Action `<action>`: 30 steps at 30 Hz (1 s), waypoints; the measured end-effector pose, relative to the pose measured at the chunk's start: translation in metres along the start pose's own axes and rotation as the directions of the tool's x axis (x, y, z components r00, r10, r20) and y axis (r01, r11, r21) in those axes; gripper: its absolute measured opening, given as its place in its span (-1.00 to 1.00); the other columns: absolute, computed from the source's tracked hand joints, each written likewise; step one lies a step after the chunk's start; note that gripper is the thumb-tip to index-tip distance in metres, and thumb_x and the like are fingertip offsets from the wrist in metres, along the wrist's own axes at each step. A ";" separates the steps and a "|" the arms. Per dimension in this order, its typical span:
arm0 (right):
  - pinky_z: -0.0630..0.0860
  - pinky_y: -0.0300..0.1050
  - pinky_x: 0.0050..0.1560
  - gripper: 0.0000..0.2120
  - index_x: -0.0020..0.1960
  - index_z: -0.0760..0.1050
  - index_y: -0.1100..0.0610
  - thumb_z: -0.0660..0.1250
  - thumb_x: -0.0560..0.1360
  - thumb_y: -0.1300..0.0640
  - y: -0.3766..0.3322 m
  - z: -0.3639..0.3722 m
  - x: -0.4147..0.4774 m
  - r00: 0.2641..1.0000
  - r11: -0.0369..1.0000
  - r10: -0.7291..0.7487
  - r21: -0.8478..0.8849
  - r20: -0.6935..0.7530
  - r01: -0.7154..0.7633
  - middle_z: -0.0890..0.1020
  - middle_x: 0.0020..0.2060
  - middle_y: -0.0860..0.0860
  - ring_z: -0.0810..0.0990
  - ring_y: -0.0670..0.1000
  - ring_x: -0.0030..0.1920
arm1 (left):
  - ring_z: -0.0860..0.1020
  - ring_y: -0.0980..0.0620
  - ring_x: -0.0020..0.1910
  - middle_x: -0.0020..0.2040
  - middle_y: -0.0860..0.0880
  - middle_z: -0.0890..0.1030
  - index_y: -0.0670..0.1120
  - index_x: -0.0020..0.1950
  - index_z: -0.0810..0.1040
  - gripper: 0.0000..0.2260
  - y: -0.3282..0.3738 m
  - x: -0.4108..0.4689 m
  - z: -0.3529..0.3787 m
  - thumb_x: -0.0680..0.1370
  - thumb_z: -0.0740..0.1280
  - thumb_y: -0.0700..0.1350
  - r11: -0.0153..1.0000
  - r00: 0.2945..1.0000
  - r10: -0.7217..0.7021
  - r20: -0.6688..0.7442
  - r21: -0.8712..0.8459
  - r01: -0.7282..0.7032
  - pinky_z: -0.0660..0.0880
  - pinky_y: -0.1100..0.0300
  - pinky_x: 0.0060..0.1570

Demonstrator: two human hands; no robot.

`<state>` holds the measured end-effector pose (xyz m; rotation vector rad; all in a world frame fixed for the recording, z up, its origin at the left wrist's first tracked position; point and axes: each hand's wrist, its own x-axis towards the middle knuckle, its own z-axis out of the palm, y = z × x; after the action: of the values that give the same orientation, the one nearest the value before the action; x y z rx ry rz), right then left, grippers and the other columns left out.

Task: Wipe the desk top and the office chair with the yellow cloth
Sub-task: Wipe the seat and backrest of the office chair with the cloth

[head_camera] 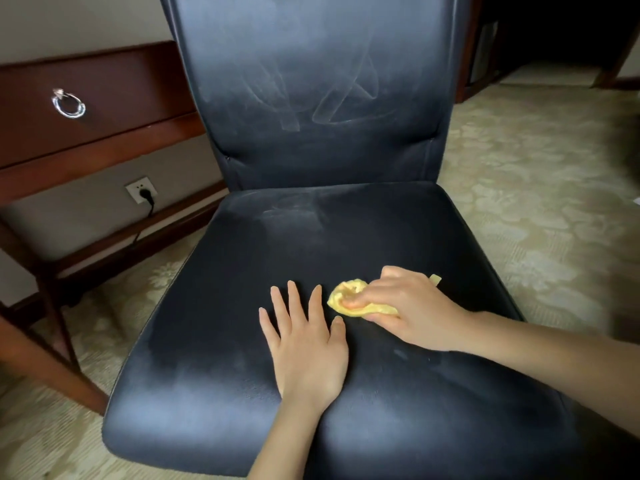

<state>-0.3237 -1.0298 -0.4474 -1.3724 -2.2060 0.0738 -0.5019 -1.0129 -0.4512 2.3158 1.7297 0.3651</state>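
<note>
A black leather office chair (311, 230) fills the view, with pale wipe streaks on its backrest and at the rear of its seat. My right hand (412, 310) grips a bunched yellow cloth (349, 299) and holds it down on the middle of the seat. The cloth is mostly hidden under the fingers. Just to its left, my left hand (304, 344) lies flat on the seat with fingers spread and straight, holding nothing. The dark wooden desk (93, 98) stands at the left; only its drawer front and frame show, the top is out of view.
The desk drawer has a metal ring pull (68, 103). Desk legs (59, 317) stand close to the chair's left side. A wall socket with a black plug (142, 192) and cable sits under the desk. Patterned carpet (540, 188) spreads to the right.
</note>
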 end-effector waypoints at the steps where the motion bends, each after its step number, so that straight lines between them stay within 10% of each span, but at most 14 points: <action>1: 0.37 -0.22 -0.32 -0.78 0.06 0.63 0.02 0.32 0.46 0.05 -0.004 -0.003 -0.013 1.000 0.999 0.009 0.036 -0.003 -0.009 0.59 -0.29 -0.18 0.37 -0.10 -0.27 | -0.40 -0.02 0.48 0.57 -0.03 -0.21 0.10 0.56 -0.07 -0.16 0.003 -0.003 0.000 0.27 -0.42 0.22 0.999 1.000 0.008 0.016 -0.033 -0.007 -0.53 0.06 0.31; 12: 0.34 -0.48 -0.08 -0.69 0.21 0.53 -0.06 0.13 0.59 -0.14 0.044 -0.058 -0.115 0.981 0.988 0.150 0.001 -0.123 -0.151 0.65 -0.06 -0.18 0.42 -0.20 -0.14 | -0.50 0.15 0.40 0.54 0.10 -0.31 0.17 0.53 0.02 -0.47 0.043 -0.018 0.001 0.61 0.16 -0.04 0.904 0.979 0.131 0.158 -0.424 -0.052 -0.49 0.12 0.36; 18: 0.23 -0.26 -0.06 -0.75 0.13 0.61 0.14 0.41 0.46 0.30 0.123 -0.062 -0.081 0.757 0.795 0.534 -0.080 -0.377 -0.601 0.68 -0.04 0.13 0.51 0.17 -0.10 | -0.46 0.18 0.43 0.55 0.13 -0.25 0.18 0.52 0.07 -0.51 0.033 -0.007 -0.010 0.62 0.16 -0.02 0.905 0.993 0.078 0.086 -0.423 -0.035 -0.49 0.06 0.35; 24: 0.36 -0.04 0.05 -0.73 0.22 0.53 0.14 0.28 0.54 0.27 0.128 -0.038 -0.006 0.611 0.651 0.667 -0.065 -0.426 -0.756 0.62 0.03 0.16 0.40 0.19 0.10 | -0.40 0.10 0.47 0.56 0.07 -0.21 0.14 0.54 0.03 -0.52 -0.029 0.021 -0.032 0.64 0.06 0.06 0.983 0.998 -0.011 -0.063 -0.183 0.000 -0.45 -0.08 0.36; 30: 0.22 -0.17 -0.09 -0.76 0.19 0.52 0.10 0.29 0.54 0.23 0.070 -0.001 0.049 0.759 0.788 0.571 -0.051 -0.313 -0.614 0.60 0.04 0.07 0.30 0.03 -0.08 | -0.36 0.06 0.50 0.57 0.04 -0.19 0.10 0.55 0.02 -0.53 -0.088 0.040 -0.041 0.64 -0.03 0.08 0.997 0.992 -0.073 -0.103 -0.012 0.072 -0.40 -0.14 0.37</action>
<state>-0.2822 -0.9551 -0.4484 -1.9946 -1.4913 -0.0606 -0.5839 -0.9489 -0.4391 2.2579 1.8507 0.4860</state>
